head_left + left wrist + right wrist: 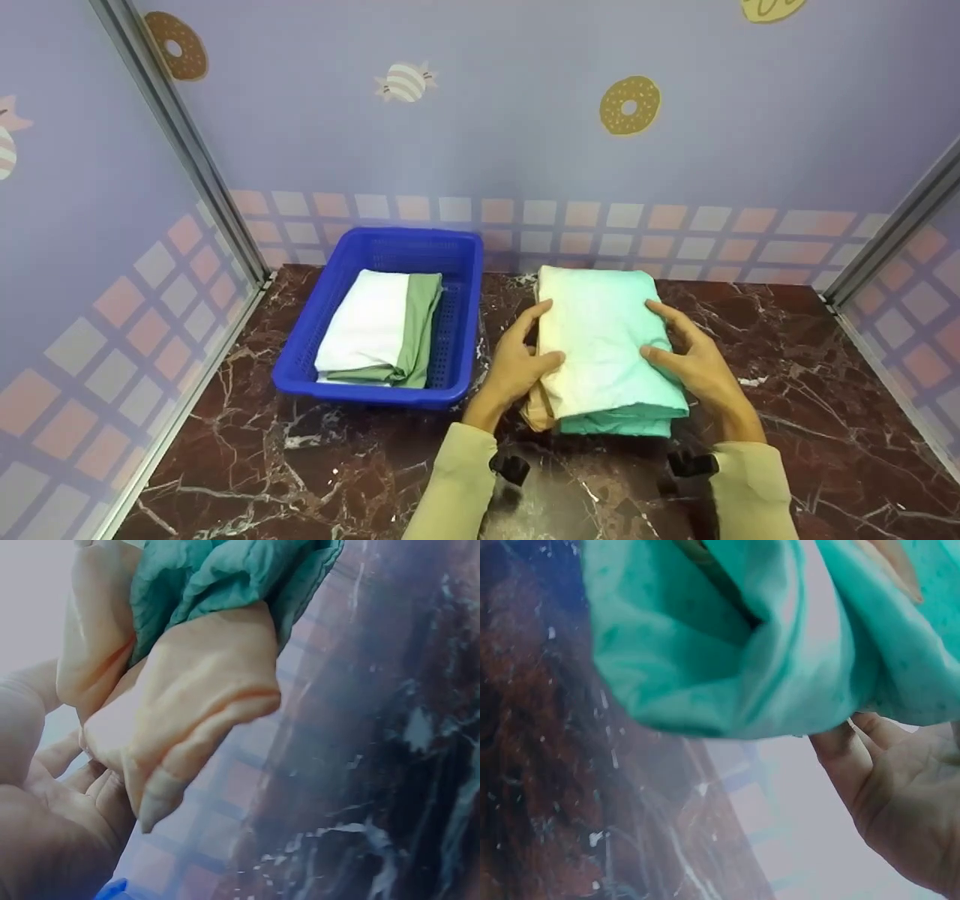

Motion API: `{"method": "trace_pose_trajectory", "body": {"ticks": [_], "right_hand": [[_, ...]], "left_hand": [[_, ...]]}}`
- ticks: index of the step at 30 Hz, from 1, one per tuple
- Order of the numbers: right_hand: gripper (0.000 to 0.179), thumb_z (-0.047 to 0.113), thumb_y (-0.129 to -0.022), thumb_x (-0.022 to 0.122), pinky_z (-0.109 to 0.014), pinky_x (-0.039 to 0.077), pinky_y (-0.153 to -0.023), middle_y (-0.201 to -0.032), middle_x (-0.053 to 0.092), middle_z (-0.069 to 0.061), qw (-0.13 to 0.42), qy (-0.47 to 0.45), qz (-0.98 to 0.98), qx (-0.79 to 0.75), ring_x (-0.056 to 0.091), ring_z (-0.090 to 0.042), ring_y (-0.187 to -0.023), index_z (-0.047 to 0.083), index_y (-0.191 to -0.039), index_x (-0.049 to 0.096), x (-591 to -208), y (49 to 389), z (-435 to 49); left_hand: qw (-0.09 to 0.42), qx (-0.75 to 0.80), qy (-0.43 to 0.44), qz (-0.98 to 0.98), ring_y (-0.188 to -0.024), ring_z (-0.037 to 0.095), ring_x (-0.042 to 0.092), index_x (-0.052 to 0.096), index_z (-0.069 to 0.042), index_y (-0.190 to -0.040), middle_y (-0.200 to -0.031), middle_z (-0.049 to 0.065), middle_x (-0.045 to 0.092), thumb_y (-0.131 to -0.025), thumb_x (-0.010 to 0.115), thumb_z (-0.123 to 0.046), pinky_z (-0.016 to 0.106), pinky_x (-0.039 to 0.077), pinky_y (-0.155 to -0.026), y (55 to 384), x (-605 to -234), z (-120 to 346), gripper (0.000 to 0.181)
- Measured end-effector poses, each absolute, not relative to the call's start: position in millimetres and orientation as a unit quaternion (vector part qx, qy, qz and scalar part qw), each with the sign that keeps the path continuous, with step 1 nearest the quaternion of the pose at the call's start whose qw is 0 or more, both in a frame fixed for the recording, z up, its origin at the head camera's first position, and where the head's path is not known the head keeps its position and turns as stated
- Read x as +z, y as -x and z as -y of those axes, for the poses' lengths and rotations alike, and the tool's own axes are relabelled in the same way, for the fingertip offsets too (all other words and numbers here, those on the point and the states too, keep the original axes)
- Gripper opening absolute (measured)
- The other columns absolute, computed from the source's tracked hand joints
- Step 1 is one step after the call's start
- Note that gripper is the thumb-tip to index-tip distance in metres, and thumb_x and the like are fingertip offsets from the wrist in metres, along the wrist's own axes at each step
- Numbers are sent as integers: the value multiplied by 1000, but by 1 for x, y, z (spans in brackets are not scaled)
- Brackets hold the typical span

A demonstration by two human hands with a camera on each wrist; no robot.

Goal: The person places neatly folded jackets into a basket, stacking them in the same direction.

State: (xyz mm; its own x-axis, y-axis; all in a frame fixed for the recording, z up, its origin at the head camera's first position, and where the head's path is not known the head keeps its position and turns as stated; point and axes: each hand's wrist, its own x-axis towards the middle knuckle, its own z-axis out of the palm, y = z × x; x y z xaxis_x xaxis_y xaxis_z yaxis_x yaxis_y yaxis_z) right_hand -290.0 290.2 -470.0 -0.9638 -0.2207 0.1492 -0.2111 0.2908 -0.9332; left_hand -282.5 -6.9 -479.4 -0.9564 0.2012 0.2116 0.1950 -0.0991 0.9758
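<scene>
A folded cloth (604, 337), cream at the left and mint green at the right, is held between both hands in the head view. My left hand (514, 367) grips its left edge, thumb on top and other fingers at the side and below. Opposite it, my right hand (697, 364) grips the green edge the same way. The left wrist view shows loose peach folds (202, 682) hanging beside the fingers under the bundle. In the right wrist view, a rounded green fold (705, 690) droops over the marble, with fingers reaching beneath it.
To the left stands a blue plastic basket (469, 322) with a folded white and green cloth (367, 319) inside. Both rest on the dark red marble tabletop (315, 465). Patterned wall panels (510, 142) enclose the back and sides. Black wrist cameras (514, 469) sit at both cuffs.
</scene>
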Motion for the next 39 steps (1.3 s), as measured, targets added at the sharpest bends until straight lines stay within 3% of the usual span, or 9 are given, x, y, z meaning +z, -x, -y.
{"method": "trace_pose_trajectory", "body": {"ticks": [8, 15, 25, 31, 39], "right_hand": [[76, 16, -101, 75, -22, 50, -97, -166, 40, -11, -6, 138, -800, -583, 45, -31, -142, 24, -167, 38, -458, 281, -286], [76, 15, -101, 75, -24, 51, -97, -165, 40, -12, -14, 148, -786, -600, 45, -33, -142, 21, -167, 38, -453, 281, -277], [77, 10, -99, 77, -28, 53, -97, -160, 47, -12, -21, 163, -765, -623, 52, -26, -132, 19, -166, 40, -445, 283, -257], [79, 9, -97, 79, -28, 48, -105, -163, 45, -11, -20, 180, -753, -633, 48, -28, -140, 17, -165, 40, -431, 291, -238], [78, 6, -97, 78, -33, 55, -98, -159, 49, -13, -17, 194, -751, -631, 53, -30, -134, 14, -165, 40, -418, 302, -217]], "left_hand": [[-6, 701, -171, -693, -75, 28, 75, 47, -15, -161, -153, 23, 50, -87, 73, 5, 39, 63, -61, 274, -465, 14, 81], [-32, 676, -172, -716, -60, 19, 68, 49, -17, -160, -145, 23, 58, -88, 74, 4, 29, 57, -51, 268, -454, 22, 80], [-25, 670, -170, -722, -72, 30, 75, 47, -12, -160, -162, 19, 42, -87, 73, 7, 40, 63, -61, 262, -433, 49, 81], [-32, 653, -167, -738, -81, 35, 76, 48, -9, -159, -162, 19, 43, -85, 75, 5, 41, 64, -66, 266, -418, 68, 80], [-47, 644, -169, -744, -78, 35, 75, 47, -6, -159, -159, 18, 47, -85, 74, 6, 39, 63, -66, 274, -407, 88, 80]]}}
